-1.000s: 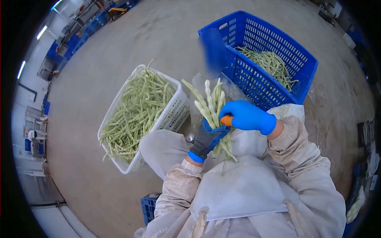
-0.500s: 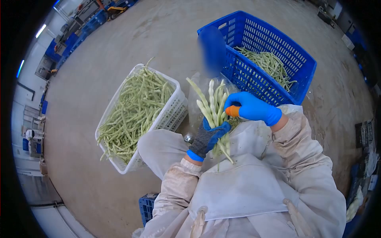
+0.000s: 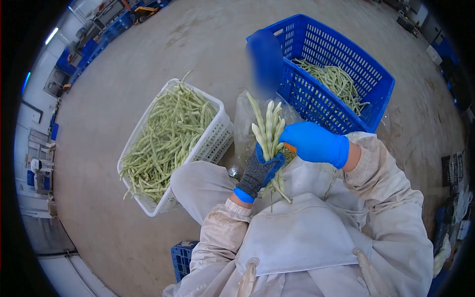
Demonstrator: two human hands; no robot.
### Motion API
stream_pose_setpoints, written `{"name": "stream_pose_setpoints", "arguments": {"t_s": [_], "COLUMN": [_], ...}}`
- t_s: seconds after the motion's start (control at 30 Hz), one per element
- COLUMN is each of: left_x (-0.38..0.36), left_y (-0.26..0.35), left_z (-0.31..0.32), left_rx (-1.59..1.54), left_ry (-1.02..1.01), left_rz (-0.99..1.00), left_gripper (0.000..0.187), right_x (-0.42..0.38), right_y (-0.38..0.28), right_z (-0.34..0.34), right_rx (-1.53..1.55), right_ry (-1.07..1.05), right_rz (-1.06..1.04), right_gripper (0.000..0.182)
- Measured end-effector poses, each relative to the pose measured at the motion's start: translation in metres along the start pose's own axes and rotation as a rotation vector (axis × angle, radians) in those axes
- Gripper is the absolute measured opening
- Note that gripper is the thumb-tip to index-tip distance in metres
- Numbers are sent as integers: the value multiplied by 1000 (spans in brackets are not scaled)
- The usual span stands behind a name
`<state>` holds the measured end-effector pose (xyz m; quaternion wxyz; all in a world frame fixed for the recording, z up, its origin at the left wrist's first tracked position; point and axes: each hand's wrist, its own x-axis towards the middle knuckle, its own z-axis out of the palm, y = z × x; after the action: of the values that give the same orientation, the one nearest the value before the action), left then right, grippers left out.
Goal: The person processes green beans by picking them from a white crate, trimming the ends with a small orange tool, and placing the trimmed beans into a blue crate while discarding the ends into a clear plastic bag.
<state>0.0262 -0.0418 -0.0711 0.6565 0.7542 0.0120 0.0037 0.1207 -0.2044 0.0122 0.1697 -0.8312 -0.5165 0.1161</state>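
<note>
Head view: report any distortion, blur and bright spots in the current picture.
Head view: strong wide-angle distortion, with the corners gone black; head view: a blue patch overlapping the blue crate is smeared, while the held beans look fairly clear; head view: a light tube at upper left glares white.

Bean heap (image 3: 166, 136) in left crate (image 3: 217, 141), beans (image 3: 339, 84) in right crate (image 3: 316, 97), plastic bag (image 3: 244, 119) between
</note>
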Motion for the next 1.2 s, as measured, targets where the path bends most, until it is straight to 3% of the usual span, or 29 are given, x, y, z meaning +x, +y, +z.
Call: {"name": "stream_pose_setpoints", "arguments": {"t_s": [0.17,0.23,0.27,0.33,0.37,0.43,0.47,0.53,0.57,0.63,0.73,0.87,1.17,1.2], "left_x": [-2,-2,-2,-5,-7,-10,-10,-12,-11,-13,-15,-19,-16,-14], "left_y": [3,6,9,17,20,23,25,28,31,33,36,36,30,31], "left_z": [1,2,1,-3,-4,-6,-6,-6,-5,-6,-6,-4,-3,-5], "left_rx": [-25,-265,-269,-463,-457,-685,-680,-790,-786,-840,-904,-992,-993,-962], "left_ry": [0,13,15,-67,-68,-114,-123,-190,-204,-244,-276,-246,-254,-263], "left_rz": [29,-8,-6,-105,-106,-144,-144,-136,-113,-73,-28,-67,-101,-84], "left_gripper": [49,47,47,46,46,47,47,51,58,56,57,59,53,50], "right_x": [-4,-6,-9,-13,-14,-15,-15,-7,-3,7,18,27,29,27], "right_y": [-12,3,15,36,40,38,33,-1,-6,-10,-15,-20,-18,-21], "right_z": [15,31,29,20,20,14,13,-4,-11,-22,-24,-18,-20,-21], "right_rx": [-287,169,165,909,914,166,164,567,567,247,141,188,219,180], "right_ry": [158,497,495,797,801,880,888,797,803,599,540,583,461,598], "right_rz": [-2,201,200,449,448,203,208,120,124,-68,-181,-232,-289,-266], "right_gripper": [7,14,14,23,23,31,31,33,33,31,28,27,27,25]}}
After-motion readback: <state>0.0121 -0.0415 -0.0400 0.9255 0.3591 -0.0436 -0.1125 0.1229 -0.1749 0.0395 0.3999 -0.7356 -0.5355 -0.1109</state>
